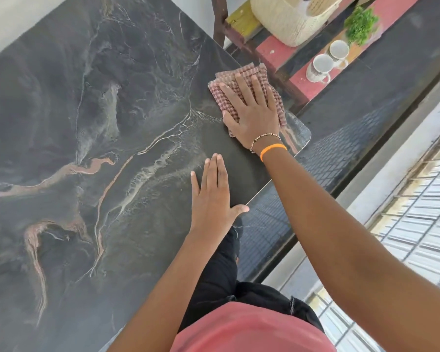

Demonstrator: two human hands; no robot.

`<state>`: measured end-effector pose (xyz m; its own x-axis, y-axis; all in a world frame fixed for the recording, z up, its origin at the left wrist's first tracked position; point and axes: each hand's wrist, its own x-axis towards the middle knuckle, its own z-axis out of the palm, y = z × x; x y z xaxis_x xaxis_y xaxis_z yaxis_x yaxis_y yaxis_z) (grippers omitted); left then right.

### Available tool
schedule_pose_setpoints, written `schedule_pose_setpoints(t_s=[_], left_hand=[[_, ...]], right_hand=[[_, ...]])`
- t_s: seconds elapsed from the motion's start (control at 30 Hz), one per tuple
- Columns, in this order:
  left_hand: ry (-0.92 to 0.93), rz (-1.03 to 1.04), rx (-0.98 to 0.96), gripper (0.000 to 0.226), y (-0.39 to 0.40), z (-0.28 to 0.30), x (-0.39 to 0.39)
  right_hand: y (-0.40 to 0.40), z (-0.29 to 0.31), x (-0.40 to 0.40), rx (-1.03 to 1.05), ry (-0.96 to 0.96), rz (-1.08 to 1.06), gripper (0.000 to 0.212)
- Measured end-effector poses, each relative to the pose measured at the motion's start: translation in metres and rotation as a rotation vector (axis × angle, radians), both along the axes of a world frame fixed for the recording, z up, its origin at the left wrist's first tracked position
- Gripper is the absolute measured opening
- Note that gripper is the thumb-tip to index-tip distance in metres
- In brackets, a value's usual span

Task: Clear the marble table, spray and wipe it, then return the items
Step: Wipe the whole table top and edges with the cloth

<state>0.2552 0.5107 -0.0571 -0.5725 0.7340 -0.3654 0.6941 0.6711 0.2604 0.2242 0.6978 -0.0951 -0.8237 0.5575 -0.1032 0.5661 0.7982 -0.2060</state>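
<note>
The dark marble table (pixel 99 128) with pale and copper veins fills the left of the view, its top bare. My right hand (pixel 252 115) lies flat, fingers spread, pressing a folded red-and-white checked cloth (pixel 241 74) onto the table's right edge near the rounded corner. My left hand (pixel 214 196) rests flat on the marble near the same edge, fingers together, holding nothing.
Beside the table to the right stands a red and yellow wooden bench (pixel 272 52) carrying a woven cream basket (pixel 290 19), two white mugs (pixel 320 68) and a small green plant (pixel 361 24). A dark glossy floor (pixel 391 72) and a window grille (pixel 417 224) lie to the right.
</note>
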Motion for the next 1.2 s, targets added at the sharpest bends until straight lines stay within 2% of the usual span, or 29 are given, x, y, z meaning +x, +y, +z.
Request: schedule_pose_setpoints(t_s=[0.27, 0.43, 0.57, 0.73, 0.87, 0.93, 1.0, 1.07, 1.13, 1.2], left_hand=[[-0.022, 0.026, -0.002, 0.118, 0.006, 0.002, -0.001], [-0.037, 0.017, -0.006, 0.119, 0.006, 0.004, -0.002], [-0.112, 0.005, -0.011, 0.117, 0.005, 0.009, -0.003], [-0.202, 0.048, 0.125, 0.086, -0.006, 0.019, -0.007], [-0.246, 0.124, 0.206, 0.077, -0.007, 0.026, -0.007], [-0.275, 0.156, 0.214, 0.074, 0.0, 0.028, -0.008], [-0.31, 0.188, 0.24, 0.073, 0.009, 0.03, -0.007], [-0.373, 0.227, 0.284, 0.07, 0.016, 0.031, -0.006], [-0.472, 0.301, 0.319, 0.064, 0.024, 0.032, -0.006], [-0.613, 0.395, 0.349, 0.057, 0.034, 0.034, -0.006]], right_hand=[[-0.005, 0.001, 0.099, -0.049, 0.02, -0.325, 0.059], [-0.034, -0.002, 0.109, -0.111, 0.092, -0.303, 0.062], [-0.066, -0.002, 0.116, -0.123, 0.12, -0.181, 0.063], [-0.118, -0.007, 0.133, -0.149, 0.232, 0.137, 0.052], [-0.092, -0.01, 0.158, -0.088, 0.258, 0.499, 0.046], [-0.066, -0.012, 0.164, -0.076, 0.269, 0.571, 0.047], [-0.042, -0.012, 0.166, -0.093, 0.282, 0.524, 0.046], [-0.017, -0.01, 0.167, -0.142, 0.29, 0.374, 0.047], [0.006, -0.005, 0.163, -0.272, 0.334, 0.148, 0.048], [0.021, 0.005, 0.152, -0.476, 0.458, -0.162, 0.049]])
